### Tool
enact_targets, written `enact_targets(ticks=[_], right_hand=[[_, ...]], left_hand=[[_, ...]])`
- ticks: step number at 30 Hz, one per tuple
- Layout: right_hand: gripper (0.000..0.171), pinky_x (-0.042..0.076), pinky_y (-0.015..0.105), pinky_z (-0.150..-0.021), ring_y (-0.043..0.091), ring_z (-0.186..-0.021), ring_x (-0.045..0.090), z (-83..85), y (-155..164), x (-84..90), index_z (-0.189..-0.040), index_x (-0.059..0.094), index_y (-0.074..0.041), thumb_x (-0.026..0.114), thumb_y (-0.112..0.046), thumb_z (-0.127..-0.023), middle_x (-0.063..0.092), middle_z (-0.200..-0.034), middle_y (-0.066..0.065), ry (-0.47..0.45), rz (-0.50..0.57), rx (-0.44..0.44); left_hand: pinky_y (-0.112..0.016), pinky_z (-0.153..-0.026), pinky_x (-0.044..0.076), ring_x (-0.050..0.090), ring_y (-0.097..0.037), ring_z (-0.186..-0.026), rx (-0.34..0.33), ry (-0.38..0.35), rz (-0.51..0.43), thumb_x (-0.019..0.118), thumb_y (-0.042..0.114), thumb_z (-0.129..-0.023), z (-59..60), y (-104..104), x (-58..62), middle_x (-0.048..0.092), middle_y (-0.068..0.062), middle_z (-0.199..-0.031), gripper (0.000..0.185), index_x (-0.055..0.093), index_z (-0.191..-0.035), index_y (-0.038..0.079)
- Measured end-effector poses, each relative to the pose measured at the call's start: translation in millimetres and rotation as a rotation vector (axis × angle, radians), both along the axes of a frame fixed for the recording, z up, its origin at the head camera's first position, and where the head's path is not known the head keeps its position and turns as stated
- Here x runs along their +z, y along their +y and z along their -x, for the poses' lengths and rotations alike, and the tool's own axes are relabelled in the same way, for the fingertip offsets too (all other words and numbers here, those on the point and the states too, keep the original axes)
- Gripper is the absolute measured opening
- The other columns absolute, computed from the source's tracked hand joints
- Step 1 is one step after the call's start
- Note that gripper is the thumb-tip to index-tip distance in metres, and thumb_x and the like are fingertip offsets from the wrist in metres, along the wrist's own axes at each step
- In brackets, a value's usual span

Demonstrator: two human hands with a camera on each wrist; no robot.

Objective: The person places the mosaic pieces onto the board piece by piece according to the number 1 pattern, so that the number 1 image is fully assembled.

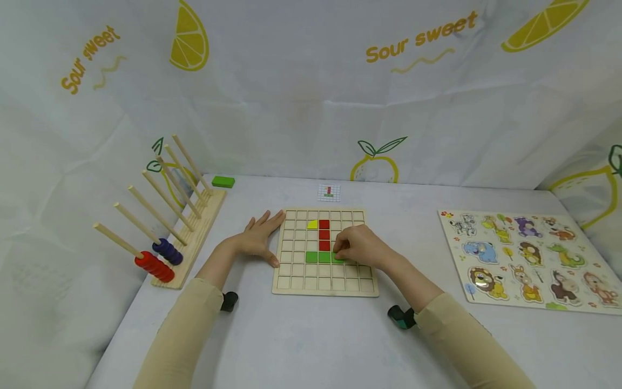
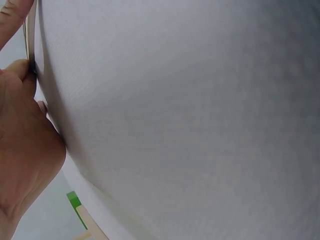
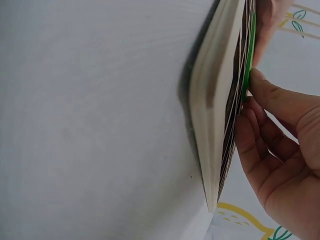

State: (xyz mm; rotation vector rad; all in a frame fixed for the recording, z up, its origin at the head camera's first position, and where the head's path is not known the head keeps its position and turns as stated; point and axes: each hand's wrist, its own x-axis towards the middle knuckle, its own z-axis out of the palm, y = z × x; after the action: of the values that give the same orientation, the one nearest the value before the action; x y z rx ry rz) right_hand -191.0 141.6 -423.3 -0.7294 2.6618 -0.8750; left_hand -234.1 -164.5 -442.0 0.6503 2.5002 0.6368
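A wooden grid board (image 1: 297, 284) lies flat on the white-covered table. My left hand (image 1: 255, 237) rests at its left edge, fingers spread and thumb near the lower part of that edge. On the grid, several red tiles (image 1: 324, 235) form a column, with a yellow piece (image 1: 312, 225) with a slanted side left of the top one. Below the column runs a row of green tiles (image 1: 318, 257). With thumb and curled fingers, my right hand (image 1: 362, 246) pinches the green tile (image 1: 336, 258) at the row's right end, partly hiding it. The right wrist view shows the thumb right at the green edge.
Behind the board lies a small printed pattern card (image 1: 329, 193). To the left stands a wooden peg rack (image 1: 201, 229) with red rings (image 1: 154, 266) and blue rings (image 1: 167, 252); a green block (image 1: 223, 182) lies behind it. An animal puzzle board (image 1: 532, 259) occupies the right side.
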Motion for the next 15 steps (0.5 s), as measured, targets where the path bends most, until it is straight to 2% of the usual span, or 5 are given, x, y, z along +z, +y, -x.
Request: enact_targets(ticks=[6, 11, 15], right_hand=[[0.004, 0.052, 0.023, -0.07, 0.007, -0.075, 0.061, 1.4, 0.4, 0.7, -0.087, 0.074, -0.013, 0.077, -0.014, -0.084, 0.074, -0.083, -0.004, 0.005, 0.012, 0.0], [0.009, 0.052, 0.028, -0.075, 0.013, -0.084, 0.061, 3.8, 9.4, 4.7, -0.097, 0.074, -0.014, 0.072, -0.02, -0.09, 0.072, -0.092, -0.001, 0.003, -0.014, -0.09], [0.023, 0.055, 0.041, -0.089, 0.026, -0.103, 0.065, 6.8, 24.3, 10.6, -0.112, 0.07, -0.008, 0.067, -0.021, -0.094, 0.071, -0.113, 0.008, 0.057, -0.036, -0.175]], left_hand=[[-0.063, -0.123, -0.009, -0.011, -0.036, -0.157, 0.002, 0.0, -0.003, 0.09, 0.04, -0.064, -0.2, 0.1, 0.4, -0.002, -0.006, -0.17, 0.132, 0.004, -0.16, 0.012], [-0.064, -0.122, -0.009, -0.01, -0.037, -0.156, 0.0, 0.001, 0.003, 0.09, 0.04, -0.065, -0.8, 0.9, -0.6, -0.001, -0.007, -0.17, 0.132, 0.004, -0.16, 0.011], [-0.065, -0.122, -0.007, -0.008, -0.037, -0.156, -0.001, 0.006, 0.024, 0.09, 0.04, -0.065, -1.8, 1.2, 0.3, -0.001, -0.008, -0.17, 0.131, 0.005, -0.16, 0.01]])
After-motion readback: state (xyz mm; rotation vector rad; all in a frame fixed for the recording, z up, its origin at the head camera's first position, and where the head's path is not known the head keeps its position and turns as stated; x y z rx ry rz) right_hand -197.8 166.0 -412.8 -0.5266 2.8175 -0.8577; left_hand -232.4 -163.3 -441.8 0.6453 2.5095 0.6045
